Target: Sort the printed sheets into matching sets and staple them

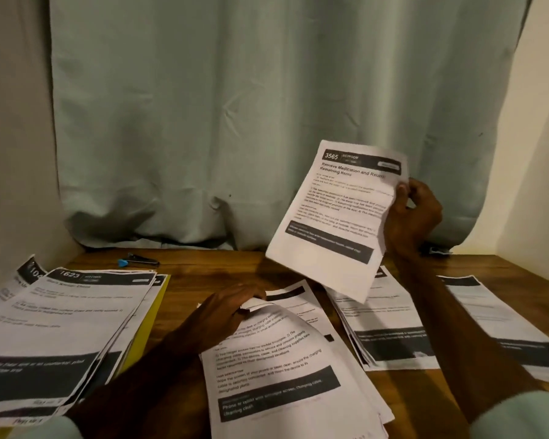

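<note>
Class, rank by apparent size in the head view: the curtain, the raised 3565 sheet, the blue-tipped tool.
1. Curtain, largest.
2. 3565 sheet, though nearness to the camera enlarges it.
3. Blue-tipped tool, smallest, far back on the table.

A white printed sheet (333, 213) headed 3565, with black bands, is raised and tilted, pinched at its right edge by the right hand (412, 213). Below it the middle pile (276, 369) lies fanned, its curled top edge gripped by the left hand (229, 307). The left pile (61, 321), headed 1623, the right pile (390, 331) and the far-right pile (501, 331) lie flat.
</note>
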Available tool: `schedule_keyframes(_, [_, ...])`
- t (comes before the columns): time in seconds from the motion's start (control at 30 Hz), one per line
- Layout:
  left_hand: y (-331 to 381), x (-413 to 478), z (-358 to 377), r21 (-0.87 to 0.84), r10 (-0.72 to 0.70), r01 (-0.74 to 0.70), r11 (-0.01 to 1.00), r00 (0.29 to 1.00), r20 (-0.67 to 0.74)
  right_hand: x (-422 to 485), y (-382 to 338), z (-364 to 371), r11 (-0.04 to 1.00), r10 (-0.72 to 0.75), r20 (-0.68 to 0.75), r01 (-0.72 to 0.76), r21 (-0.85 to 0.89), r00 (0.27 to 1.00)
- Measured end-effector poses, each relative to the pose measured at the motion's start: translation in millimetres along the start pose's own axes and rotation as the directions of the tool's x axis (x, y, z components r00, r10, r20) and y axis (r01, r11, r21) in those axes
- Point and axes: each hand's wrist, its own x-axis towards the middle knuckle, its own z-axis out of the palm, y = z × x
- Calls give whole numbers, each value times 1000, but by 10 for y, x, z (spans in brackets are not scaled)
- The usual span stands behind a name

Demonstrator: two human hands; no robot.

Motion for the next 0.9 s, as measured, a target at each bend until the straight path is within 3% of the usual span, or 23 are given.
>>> schedule_keyframes(0.13, [123,-9,-69,16,144,-144,989,971,-190,-341,120,-15,999,-53,153,54,1,987])
schedule_keyframes(0.23, [191,5,-108,4,206,-212,977,946,-252,-498,262,-14,996,-76,192,81,-21,979])
schedule_keyframes(0.33, [162,17,-127,-15,183,-195,981,944,-275,-642,356,16,998,-46,242,57,-37,969])
schedule_keyframes(0.43, [134,39,-117,-42,114,-136,990,936,-332,-812,421,70,1000,-1,395,13,-26,919])
schedule_keyframes(0.5, [149,60,-107,-66,92,-123,990,929,-357,-929,349,116,992,120,547,-125,-29,828])
schedule_keyframes(0.6, [116,71,-73,-101,20,-57,993,940,-340,-1181,139,150,930,299,744,-356,-88,598])
schedule_keyframes(0.73, [44,64,14,-119,-205,183,976,955,-216,-1516,25,59,886,378,861,-402,-230,340])
schedule_keyframes(0.9, [18,83,101,-31,-358,357,934,932,-54,-1590,-82,-93,847,413,900,-421,-324,140])
